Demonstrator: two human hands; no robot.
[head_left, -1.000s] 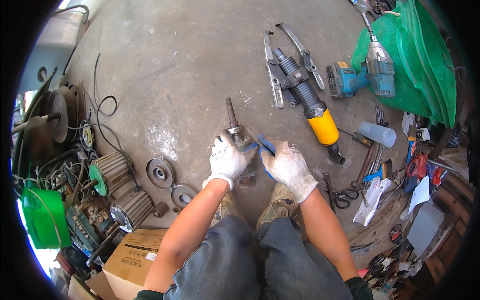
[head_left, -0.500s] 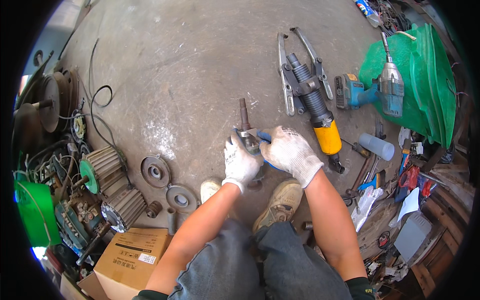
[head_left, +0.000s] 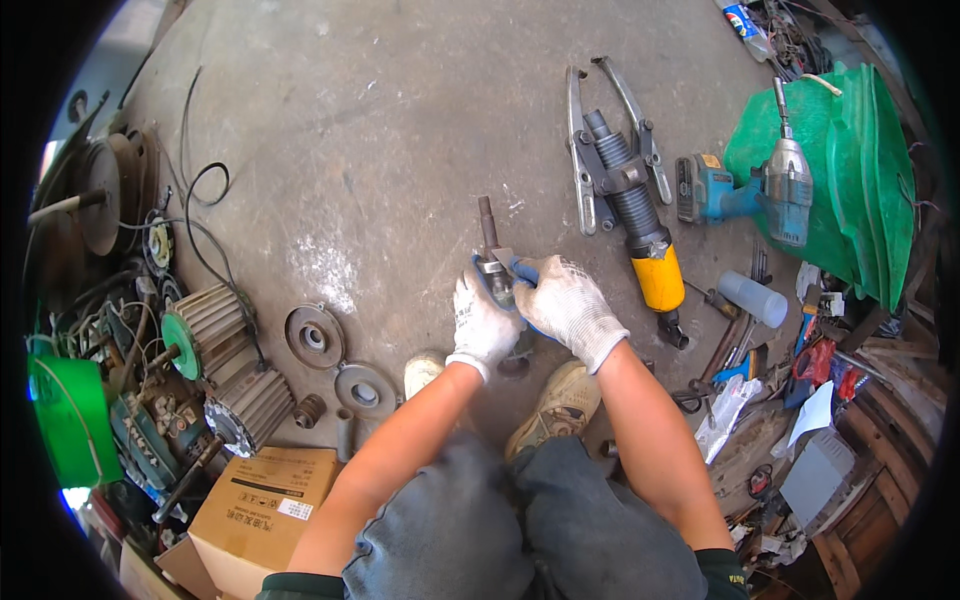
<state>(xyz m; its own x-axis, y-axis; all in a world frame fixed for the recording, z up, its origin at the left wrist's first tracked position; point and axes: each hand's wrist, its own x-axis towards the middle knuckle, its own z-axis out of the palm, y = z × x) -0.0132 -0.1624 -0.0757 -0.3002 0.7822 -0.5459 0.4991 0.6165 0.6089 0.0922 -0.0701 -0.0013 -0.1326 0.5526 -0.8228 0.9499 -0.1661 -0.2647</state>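
A metal shaft [head_left: 487, 222] points away from me between my shoes, its narrow bare end farthest off. My left hand [head_left: 484, 325], in a white glove with blue on the fingers, is closed round its thicker part from the left. From the right, my gloved right hand [head_left: 572, 306] pinches a small flat greyish-brown piece [head_left: 505, 258], which meets the shaft beside a shiny collar [head_left: 490, 267]. What the flat piece is made of I cannot tell. The gloves hide much of the shaft's near part.
A yellow and black hydraulic puller [head_left: 632, 200] lies to the right, near a blue cordless impact wrench [head_left: 740, 192] by a green plastic container [head_left: 850, 180]. At left are two round metal covers [head_left: 312, 337], finned motor housings [head_left: 212, 330] and a cardboard box [head_left: 265, 490].
The view has shifted slightly. My right hand has drawn a little closer to the left one, and the flat piece sits at a different tilt against the shaft. My left hand keeps its grip.
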